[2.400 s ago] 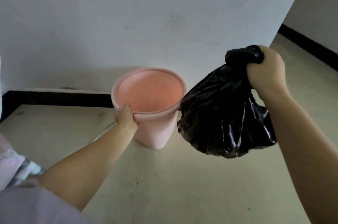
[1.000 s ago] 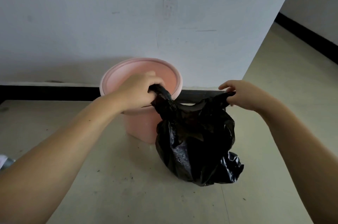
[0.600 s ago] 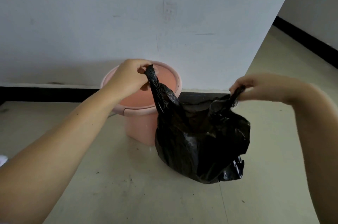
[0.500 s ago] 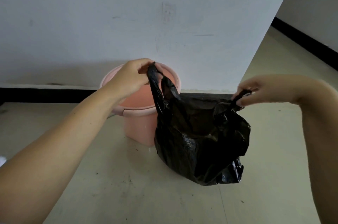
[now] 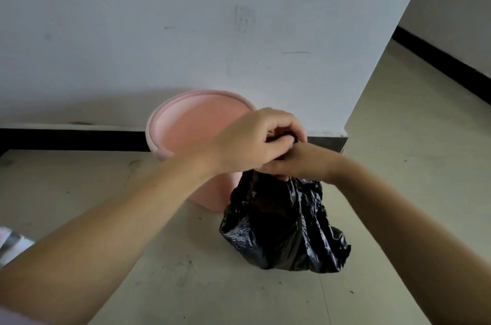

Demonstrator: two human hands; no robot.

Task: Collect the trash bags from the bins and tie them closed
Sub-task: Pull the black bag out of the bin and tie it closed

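Black plastic trash bag (image 5: 284, 223): out of the bin, bottom resting on the floor (image 5: 239, 293), just in front of the pink bin (image 5: 186, 125). Left hand (image 5: 255, 141) and right hand (image 5: 303, 162), held well apart half a second ago, now meet and touch above the bag's neck, both closed on its gathered ends. Judged: tying begun, knot not yet visible.

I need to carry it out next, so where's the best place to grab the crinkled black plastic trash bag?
Grip the crinkled black plastic trash bag at its gathered neck, from above, where both hands meet; the body below is loose and bulging.
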